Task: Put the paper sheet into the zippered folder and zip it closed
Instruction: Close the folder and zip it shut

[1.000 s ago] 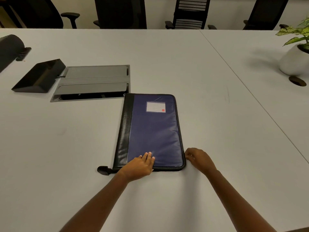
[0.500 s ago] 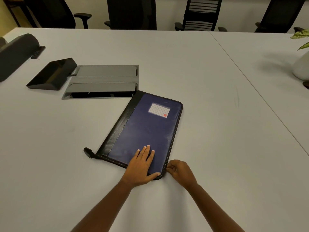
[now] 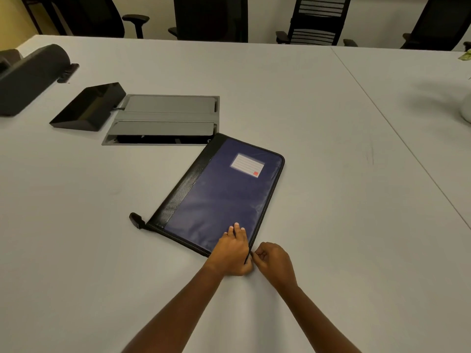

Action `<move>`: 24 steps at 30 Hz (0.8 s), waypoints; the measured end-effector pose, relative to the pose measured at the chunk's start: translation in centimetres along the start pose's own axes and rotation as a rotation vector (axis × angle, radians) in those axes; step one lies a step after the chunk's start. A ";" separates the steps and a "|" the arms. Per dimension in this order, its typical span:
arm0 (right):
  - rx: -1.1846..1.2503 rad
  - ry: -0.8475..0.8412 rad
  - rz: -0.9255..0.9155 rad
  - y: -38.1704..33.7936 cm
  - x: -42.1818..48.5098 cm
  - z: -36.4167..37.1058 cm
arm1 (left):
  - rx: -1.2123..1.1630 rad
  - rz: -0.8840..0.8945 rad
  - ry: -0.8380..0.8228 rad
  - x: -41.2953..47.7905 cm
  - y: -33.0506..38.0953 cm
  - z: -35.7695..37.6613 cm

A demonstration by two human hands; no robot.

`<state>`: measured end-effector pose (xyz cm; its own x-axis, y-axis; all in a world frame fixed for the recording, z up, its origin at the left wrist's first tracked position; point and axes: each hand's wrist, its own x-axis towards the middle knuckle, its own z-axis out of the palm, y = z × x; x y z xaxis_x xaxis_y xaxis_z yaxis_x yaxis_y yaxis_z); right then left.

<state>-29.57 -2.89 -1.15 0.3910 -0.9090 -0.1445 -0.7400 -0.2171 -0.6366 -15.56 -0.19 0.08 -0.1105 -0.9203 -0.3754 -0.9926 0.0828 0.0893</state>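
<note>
A dark blue zippered folder (image 3: 221,194) with a black spine strip and a white label lies closed and slanted on the white table (image 3: 318,138). My left hand (image 3: 233,249) presses flat on the folder's near right corner, fingers straight. My right hand (image 3: 274,262) sits just right of that corner, fingers curled and pinching at the zipper edge; the zipper pull itself is hidden by the fingers. A black zipper tail tab (image 3: 136,220) sticks out at the near left corner. No paper sheet is visible.
A grey recessed cable box (image 3: 165,118) is set in the table behind the folder, with a black wedge-shaped device (image 3: 89,107) to its left and a dark cylindrical object (image 3: 30,77) at far left. Office chairs (image 3: 316,19) line the far edge. A white pot (image 3: 466,108) shows at right.
The folder has turned from square to slanted, its top leaning right. My left hand slid toward the near right corner and my right hand closed in against it.
</note>
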 end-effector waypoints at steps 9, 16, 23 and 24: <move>0.022 0.080 0.055 -1.1 2.9 -0.9 | 0.136 0.077 -0.030 -0.5 -1.8 -0.6; 0.021 0.080 0.097 -1.9 6.1 -1.8 | 0.191 0.118 -0.032 -1.5 -3.9 -0.4; 0.040 0.088 0.132 -2.3 8.6 -2.3 | 0.230 0.117 -0.045 -3.0 -6.4 -0.6; 0.036 0.090 0.134 -2.4 8.9 -2.4 | 0.227 0.120 -0.001 -3.4 -6.6 -0.9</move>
<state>-25.62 -11.32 0.92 0.2382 -0.9575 -0.1628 -0.7613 -0.0800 -0.6434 -8.55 2.08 1.59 -0.2280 -0.8983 -0.3755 -0.9584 0.2750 -0.0761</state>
